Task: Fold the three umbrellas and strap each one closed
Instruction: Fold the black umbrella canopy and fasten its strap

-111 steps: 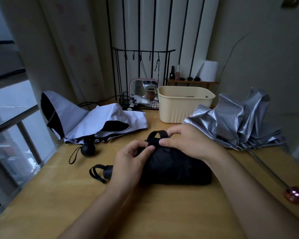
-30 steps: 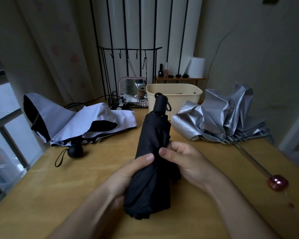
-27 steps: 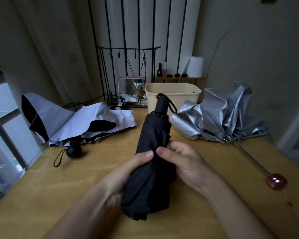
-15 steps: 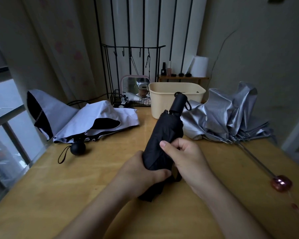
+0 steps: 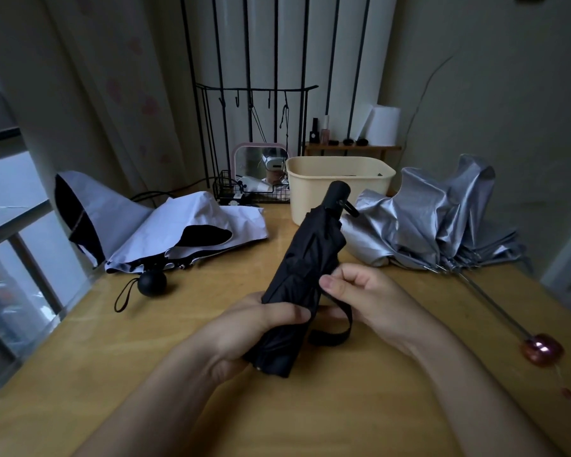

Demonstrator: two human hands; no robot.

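1. Holding the black umbrella [image 5: 305, 268] tilted above the wooden surface [image 5: 185, 328], the person has its handle end pointing away towards the beige bin [image 5: 338, 186] and its canopy end nearest the body.
2. The left hand [image 5: 254, 328] is wrapped around the lower part of the folded canopy, its grip closed on the fabric.
3. The right hand [image 5: 373, 298] sits just beside the umbrella, thumb and fingers pinched on the black strap [image 5: 338, 324], which loops loose from the bundle and is not fastened.
4. On the left of the surface lies the white umbrella [image 5: 165, 232], collapsed but unfolded, its black lining showing and its round black handle [image 5: 151, 282] with a cord resting near the edge.
5. On the right lies the silver umbrella [image 5: 439, 219], crumpled, with its bare shaft running out to a reddish handle [image 5: 543, 349] near the right edge.
6. Behind the bin stand a pink-framed mirror [image 5: 256, 163], a wire basket [image 5: 244, 194] and a black rack with hooks [image 5: 254, 90].
7. A small wooden shelf [image 5: 351, 148] carries bottles and a paper roll [image 5: 383, 125].
8. A pale curtain [image 5: 89, 94] hangs at the left, beside a window [image 5: 10, 225].
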